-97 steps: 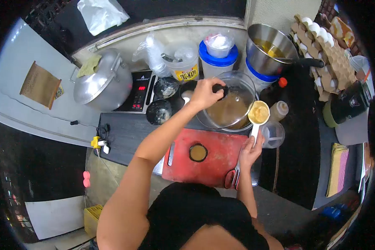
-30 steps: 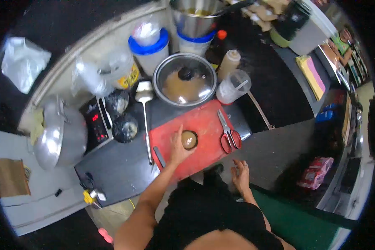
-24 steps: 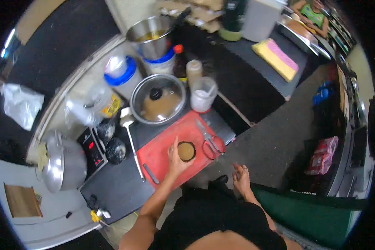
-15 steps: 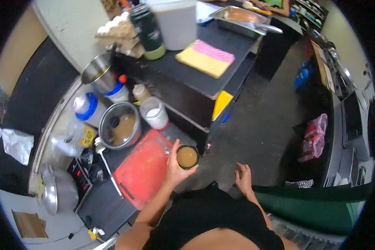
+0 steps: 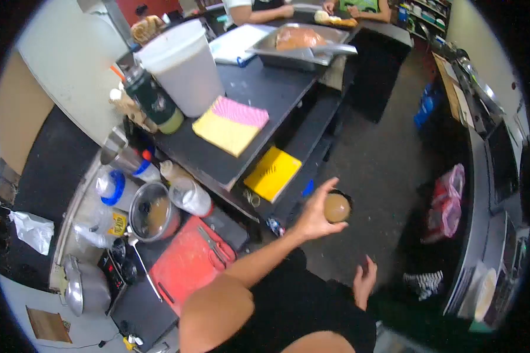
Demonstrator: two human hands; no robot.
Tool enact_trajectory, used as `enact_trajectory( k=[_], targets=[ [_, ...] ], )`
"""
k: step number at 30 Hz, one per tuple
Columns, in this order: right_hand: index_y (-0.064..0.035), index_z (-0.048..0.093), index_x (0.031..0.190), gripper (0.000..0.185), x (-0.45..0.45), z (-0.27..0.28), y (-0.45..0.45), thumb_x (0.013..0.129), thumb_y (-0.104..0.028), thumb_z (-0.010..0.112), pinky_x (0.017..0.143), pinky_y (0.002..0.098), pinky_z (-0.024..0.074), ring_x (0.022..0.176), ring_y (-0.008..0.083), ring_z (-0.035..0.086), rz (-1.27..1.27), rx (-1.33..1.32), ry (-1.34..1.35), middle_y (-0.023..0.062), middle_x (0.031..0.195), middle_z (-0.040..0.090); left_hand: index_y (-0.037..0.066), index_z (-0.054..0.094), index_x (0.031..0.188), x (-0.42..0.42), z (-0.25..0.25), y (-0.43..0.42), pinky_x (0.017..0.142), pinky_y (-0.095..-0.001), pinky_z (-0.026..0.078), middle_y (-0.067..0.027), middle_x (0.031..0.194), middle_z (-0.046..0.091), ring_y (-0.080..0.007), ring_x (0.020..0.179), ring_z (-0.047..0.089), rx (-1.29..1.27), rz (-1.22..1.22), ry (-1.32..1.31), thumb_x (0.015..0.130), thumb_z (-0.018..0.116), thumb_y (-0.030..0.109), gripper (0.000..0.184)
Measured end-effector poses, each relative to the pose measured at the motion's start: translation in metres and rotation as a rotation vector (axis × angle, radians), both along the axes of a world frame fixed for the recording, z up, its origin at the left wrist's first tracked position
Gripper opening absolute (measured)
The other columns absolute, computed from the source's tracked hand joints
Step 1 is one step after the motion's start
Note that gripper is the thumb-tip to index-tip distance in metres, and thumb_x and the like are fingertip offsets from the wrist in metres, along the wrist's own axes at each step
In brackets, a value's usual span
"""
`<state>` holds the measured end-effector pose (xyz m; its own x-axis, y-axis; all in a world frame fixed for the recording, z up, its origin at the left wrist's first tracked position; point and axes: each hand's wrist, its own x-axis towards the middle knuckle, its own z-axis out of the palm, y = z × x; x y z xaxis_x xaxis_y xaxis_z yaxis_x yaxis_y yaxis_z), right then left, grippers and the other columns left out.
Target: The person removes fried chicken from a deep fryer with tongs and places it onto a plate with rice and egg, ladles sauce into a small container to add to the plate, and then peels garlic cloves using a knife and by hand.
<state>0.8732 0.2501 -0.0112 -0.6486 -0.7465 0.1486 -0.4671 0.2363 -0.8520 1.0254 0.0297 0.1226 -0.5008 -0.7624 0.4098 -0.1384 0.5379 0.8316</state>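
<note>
My left hand (image 5: 317,215) is wrapped round a small dark bowl of brown liquid (image 5: 337,207), held out above the floor beyond the counter's edge. Low at my side, my right hand (image 5: 364,280) has its fingers apart and holds nothing. Scissors (image 5: 211,246) lie on the red cutting board (image 5: 179,265). Behind the board stands a pot (image 5: 153,210) with brown liquid in it, and a clear container (image 5: 189,197) is beside that pot. A long-handled ladle (image 5: 145,267) rests along the board's left side.
The black table (image 5: 218,162) holds a yellow and pink cloth (image 5: 231,125), a large white bucket (image 5: 185,73) and a metal tray (image 5: 285,60). A yellow item (image 5: 273,174) sits on its lower shelf. Two people are at the far end. Red bags (image 5: 446,203) lie near the right counter.
The view has swung to the right. My left hand has lifted the small bowl off the cutting board and carried it rightward over the floor. The measuring cup has left my right hand, and the pot's lid is on.
</note>
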Motion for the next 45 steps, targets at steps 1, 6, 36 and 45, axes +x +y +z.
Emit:
enact_trajectory(
  k=[1, 6, 36, 45],
  targets=[
    [0.0019, 0.05, 0.122, 0.042, -0.005, 0.01, -0.005, 0.08, 0.003, 0.054, 0.085, 0.0342, 0.0421, 0.099, 0.0287, 0.054, -0.024, 0.05, -0.037, 0.0171, 0.103, 0.052, 0.006, 0.03, 0.137, -0.017, -0.002, -0.011, 0.098, -0.0381, 0.039, -0.0176, 0.122, 0.049, -0.0294, 0.114, 0.05, 0.035, -0.046, 0.021, 0.054, 0.083, 0.019, 0.099],
    [-0.0008, 0.047, 0.127, 0.045, -0.041, 0.017, -0.028, 0.082, 0.003, 0.052, 0.082, 0.0352, 0.0418, 0.097, 0.0284, 0.052, -0.192, 0.006, -0.035, 0.0145, 0.107, 0.05, 0.006, 0.028, 0.138, -0.099, -0.001, -0.07, 0.098, -0.0383, 0.039, -0.0177, 0.126, 0.047, -0.0289, 0.116, 0.049, 0.003, -0.142, 0.048, 0.055, 0.083, 0.019, 0.1],
    [0.007, 0.043, 0.126, 0.054, -0.537, -0.088, -0.229, 0.081, -0.016, 0.061, 0.088, 0.0401, 0.0425, 0.103, 0.0362, 0.053, -0.447, 0.384, 0.046, 0.0214, 0.118, 0.053, 0.01, 0.026, 0.137, -0.449, 0.142, -0.425, 0.088, -0.0392, 0.046, -0.0173, 0.102, 0.059, -0.0316, 0.097, 0.059, -0.139, 0.261, 0.116, 0.058, 0.081, 0.021, 0.097],
    [0.0087, 0.047, 0.121, 0.053, -0.669, -0.083, -0.358, 0.086, -0.028, 0.061, 0.076, 0.0412, 0.0488, 0.088, 0.0364, 0.061, -0.038, 0.028, 0.551, 0.0196, 0.112, 0.06, 0.005, 0.033, 0.133, -0.467, 0.196, -0.522, 0.093, -0.0396, 0.043, -0.0233, 0.117, 0.053, -0.033, 0.109, 0.053, -0.095, 0.59, 0.069, 0.054, 0.081, 0.028, 0.096]
  ],
)
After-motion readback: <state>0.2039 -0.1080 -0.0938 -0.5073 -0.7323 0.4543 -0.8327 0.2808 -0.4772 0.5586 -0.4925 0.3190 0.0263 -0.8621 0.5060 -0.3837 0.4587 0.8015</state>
